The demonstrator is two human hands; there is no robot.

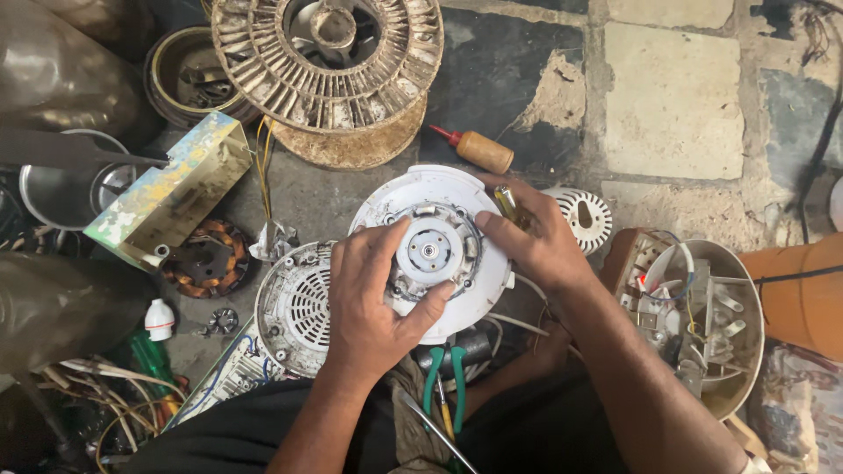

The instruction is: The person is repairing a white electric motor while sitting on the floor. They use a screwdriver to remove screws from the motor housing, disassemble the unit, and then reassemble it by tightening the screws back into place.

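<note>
Gripping a white motor housing (435, 250), both hands (373, 298) above cracked, cluttered stone floor (672, 96)

The left hand (373, 294) covers the near-left part of the motor (432, 252). The tool (507, 204) under the right hand's (536, 241) fingers is mostly hidden. The spool (329, 61) beyond the fingertips is cut off by the top edge.

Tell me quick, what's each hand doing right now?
Left hand: gripping the fan motor.
Right hand: steadying the motor, holding a screwdriver.
</note>
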